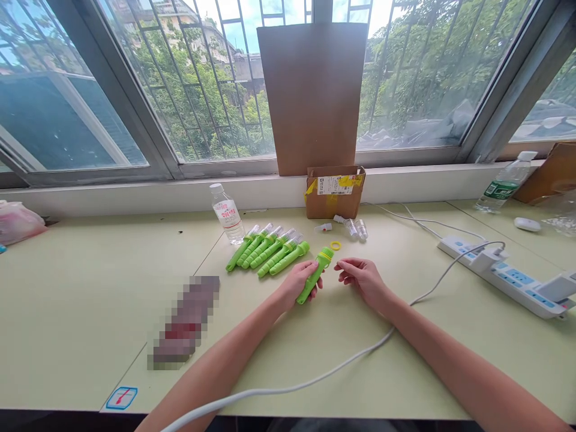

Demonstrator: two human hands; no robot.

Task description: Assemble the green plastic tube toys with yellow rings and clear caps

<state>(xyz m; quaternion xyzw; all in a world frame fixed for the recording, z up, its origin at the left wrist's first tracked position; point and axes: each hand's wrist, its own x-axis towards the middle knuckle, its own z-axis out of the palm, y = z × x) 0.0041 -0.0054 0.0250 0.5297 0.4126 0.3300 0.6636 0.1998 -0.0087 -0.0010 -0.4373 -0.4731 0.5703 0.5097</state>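
Note:
My left hand (297, 284) is wrapped around a green plastic torch-shaped tube (312, 281), tilted with its ribbed yellow-green head up and to the right. Just right of that head, my right hand (362, 279) hovers with loosely bent fingers, apart from the tube; nothing shows in them. Several similar green tubes (265, 251) lie side by side to the left, most with clear plastic tops. A yellow ring (335, 245) rests on the table beyond my hands. Behind it are clear plastic caps (361, 230) and a small white piece with a red part (323, 227).
A cardboard box (335, 201) stands by the window. Water bottles stand at the left (227, 214) and right (504, 183). A power strip (504, 275) lies right, and a white cable (324, 375) crosses near my forearms. A pixelated item (186, 321) lies left.

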